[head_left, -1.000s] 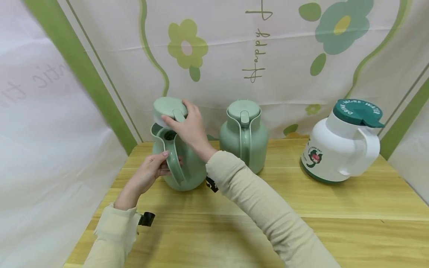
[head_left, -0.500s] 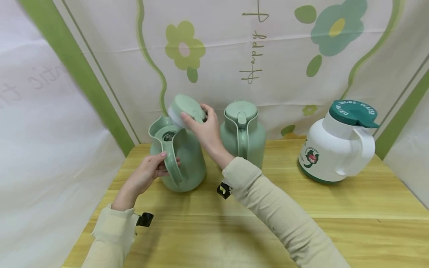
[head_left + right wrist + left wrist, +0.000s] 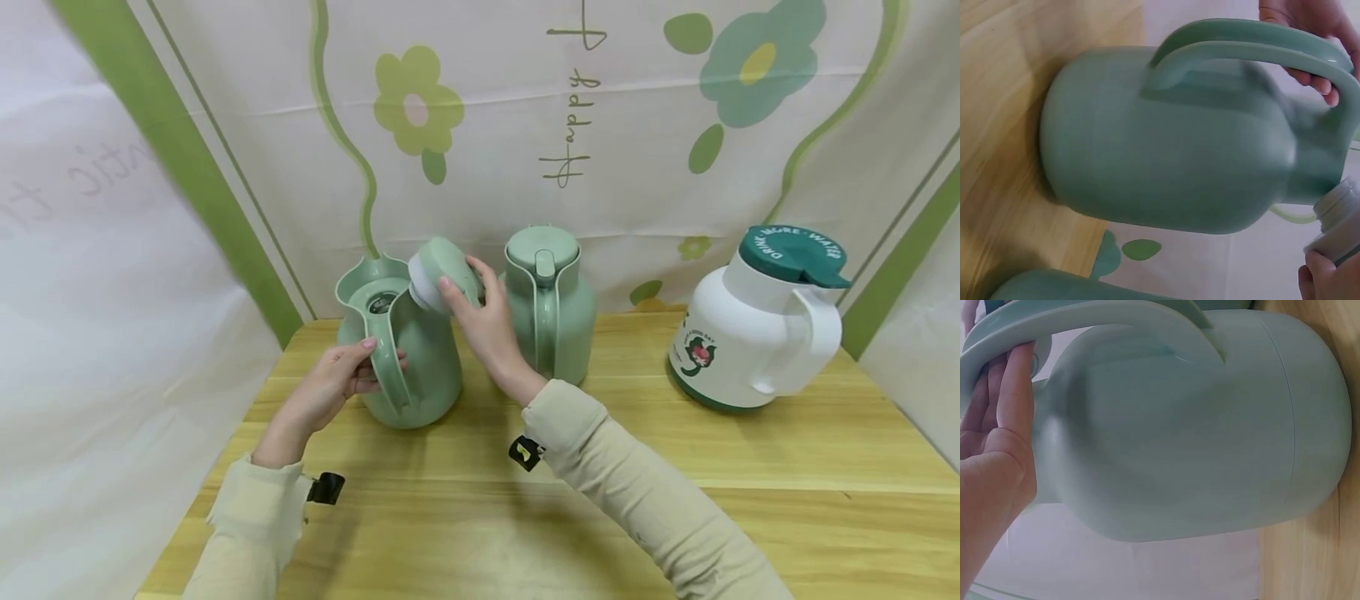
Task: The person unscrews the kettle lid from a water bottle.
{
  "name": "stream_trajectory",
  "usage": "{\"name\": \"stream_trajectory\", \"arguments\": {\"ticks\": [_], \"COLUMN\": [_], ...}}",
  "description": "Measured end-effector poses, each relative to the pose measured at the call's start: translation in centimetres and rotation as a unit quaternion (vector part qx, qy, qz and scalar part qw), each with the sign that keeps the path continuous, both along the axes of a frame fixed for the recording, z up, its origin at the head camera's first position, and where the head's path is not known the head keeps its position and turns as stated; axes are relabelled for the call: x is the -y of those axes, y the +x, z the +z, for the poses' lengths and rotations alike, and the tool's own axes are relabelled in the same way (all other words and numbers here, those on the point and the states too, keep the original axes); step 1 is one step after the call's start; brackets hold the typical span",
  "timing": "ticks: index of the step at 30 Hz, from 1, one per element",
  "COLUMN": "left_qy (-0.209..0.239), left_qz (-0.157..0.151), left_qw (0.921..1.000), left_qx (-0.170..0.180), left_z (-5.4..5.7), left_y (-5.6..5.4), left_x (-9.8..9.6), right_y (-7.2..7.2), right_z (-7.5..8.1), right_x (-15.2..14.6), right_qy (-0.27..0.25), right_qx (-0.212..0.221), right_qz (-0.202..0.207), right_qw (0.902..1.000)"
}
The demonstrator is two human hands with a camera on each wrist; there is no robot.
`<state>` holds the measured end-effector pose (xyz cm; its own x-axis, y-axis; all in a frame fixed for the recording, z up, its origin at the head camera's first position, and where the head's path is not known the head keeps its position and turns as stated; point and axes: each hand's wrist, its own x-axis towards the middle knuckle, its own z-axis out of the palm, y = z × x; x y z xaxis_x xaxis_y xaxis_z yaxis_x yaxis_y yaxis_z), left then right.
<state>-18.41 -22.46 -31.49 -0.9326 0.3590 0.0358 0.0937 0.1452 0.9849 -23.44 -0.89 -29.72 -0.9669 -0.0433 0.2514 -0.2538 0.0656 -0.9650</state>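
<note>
A sage-green thermos jug stands uncapped on the wooden table, its round mouth showing. My left hand holds its handle, thumb on the near side and fingers through the loop; the left wrist view shows those fingers under the handle. To the right of the mouth, my right hand grips the jug's green lid, tilted so that its white underside faces left. In the right wrist view the lid's threaded white plug is beside the jug's neck.
A second green thermos jug, lid on, stands just right of the first, close to my right hand. Farther right is a white jug with a dark green lid. A printed cloth hangs behind the table.
My right hand has lifted the lid off the left jug, moved it right, and tipped it so the white underside shows. My left hand stays on the handle.
</note>
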Motion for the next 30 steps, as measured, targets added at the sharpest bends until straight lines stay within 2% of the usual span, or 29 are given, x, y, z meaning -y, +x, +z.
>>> {"name": "stream_trajectory", "arguments": {"ticks": [13, 20, 25, 30], "left_qy": [-0.014, 0.021, 0.029, 0.027], "left_qz": [0.005, 0.024, 0.021, 0.017], "left_qw": [0.9999, 0.9993, 0.9993, 0.9995], "left_qx": [-0.004, -0.017, -0.007, 0.001], "left_z": [0.2, 0.4, 0.8, 1.0], "left_y": [0.0, 0.1, 0.2, 0.3], "left_x": [0.0, -0.2, -0.2, 0.0], "right_y": [0.1, 0.2, 0.2, 0.2], "right_z": [-1.3, -2.0, -2.3, -2.5], "right_x": [-0.3, -0.3, -0.3, -0.2], "right_qy": [0.02, 0.015, 0.009, 0.01], "right_qx": [0.032, 0.043, 0.04, 0.058], "right_qz": [0.014, 0.017, 0.027, 0.037], "right_qw": [0.9992, 0.9988, 0.9988, 0.9976]}}
